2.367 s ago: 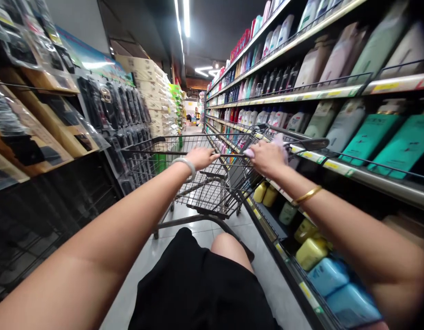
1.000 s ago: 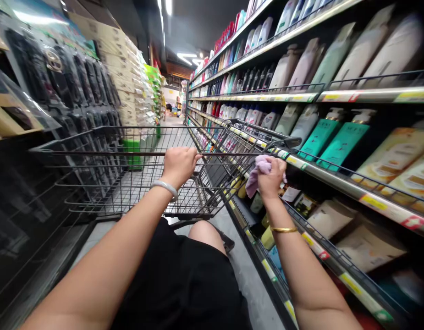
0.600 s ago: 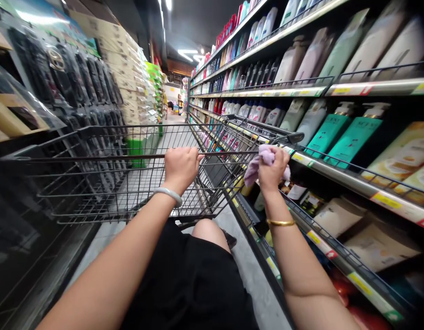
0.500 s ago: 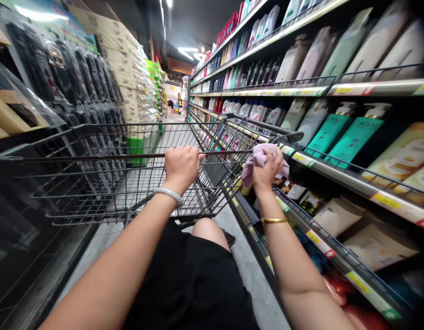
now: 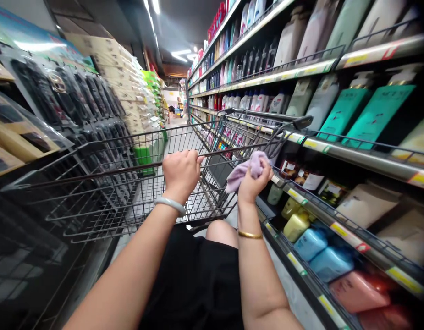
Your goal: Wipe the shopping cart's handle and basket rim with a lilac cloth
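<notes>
My left hand (image 5: 182, 173), with a pale bangle at its wrist, is wrapped over the top rail of a dark wire shopping cart (image 5: 105, 201). The cart stands across the aisle in front of my legs. Bunched in my right hand (image 5: 255, 182) is a light purple cloth (image 5: 242, 173), its loose end hanging to the left. This hand is just below the right part of the rail, apart from it as far as I can see. A gold bangle circles the right wrist. The palm side of both hands is hidden.
Close on the right runs a shelf rack (image 5: 315, 144) full of bottles, including teal pump bottles (image 5: 373, 114). At left hang dark packaged goods (image 5: 70, 96). Stacked packs (image 5: 118, 73) and a green box (image 5: 145, 158) stand farther along. The aisle floor (image 5: 179, 135) leads ahead.
My right hand has come off the rail, moving down and left with the cloth. The left hand keeps its hold. The cart's rail now slants more, and the view has shifted.
</notes>
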`<action>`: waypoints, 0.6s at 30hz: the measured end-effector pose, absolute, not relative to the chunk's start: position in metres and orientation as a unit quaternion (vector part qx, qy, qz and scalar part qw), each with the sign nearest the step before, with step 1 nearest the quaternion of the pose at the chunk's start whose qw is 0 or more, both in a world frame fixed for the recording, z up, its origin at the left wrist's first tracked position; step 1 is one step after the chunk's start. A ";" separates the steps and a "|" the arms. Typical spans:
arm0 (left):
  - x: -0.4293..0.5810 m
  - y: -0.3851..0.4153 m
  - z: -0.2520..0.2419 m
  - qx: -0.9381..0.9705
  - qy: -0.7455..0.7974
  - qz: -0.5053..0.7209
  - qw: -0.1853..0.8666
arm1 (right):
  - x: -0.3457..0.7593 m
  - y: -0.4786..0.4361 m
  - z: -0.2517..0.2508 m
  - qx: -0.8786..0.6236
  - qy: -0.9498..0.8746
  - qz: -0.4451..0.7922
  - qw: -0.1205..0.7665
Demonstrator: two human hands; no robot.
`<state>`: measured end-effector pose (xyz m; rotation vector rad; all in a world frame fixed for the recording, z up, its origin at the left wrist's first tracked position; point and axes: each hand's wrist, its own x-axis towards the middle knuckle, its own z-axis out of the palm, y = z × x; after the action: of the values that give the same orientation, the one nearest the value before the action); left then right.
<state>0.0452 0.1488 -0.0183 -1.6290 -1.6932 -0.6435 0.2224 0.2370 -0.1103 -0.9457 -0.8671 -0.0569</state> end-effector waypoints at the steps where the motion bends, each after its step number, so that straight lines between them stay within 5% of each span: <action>1: 0.045 0.149 -0.018 -0.625 -0.654 -0.245 0.349 | 0.221 0.240 -0.105 -0.440 -0.394 -0.035 0.806; 9: 0.048 0.147 -0.016 -0.618 -0.663 -0.222 0.360 | 0.189 0.217 -0.172 -0.469 -0.479 -0.007 0.742; 18: 0.048 0.148 -0.016 -0.612 -0.668 -0.222 0.361 | 0.190 0.215 -0.078 -0.385 -0.496 -0.015 0.779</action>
<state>0.0479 0.1483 -0.0158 -1.5767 -1.7219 -0.5720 0.1899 0.2151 -0.0781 -0.8315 -1.0713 -0.0331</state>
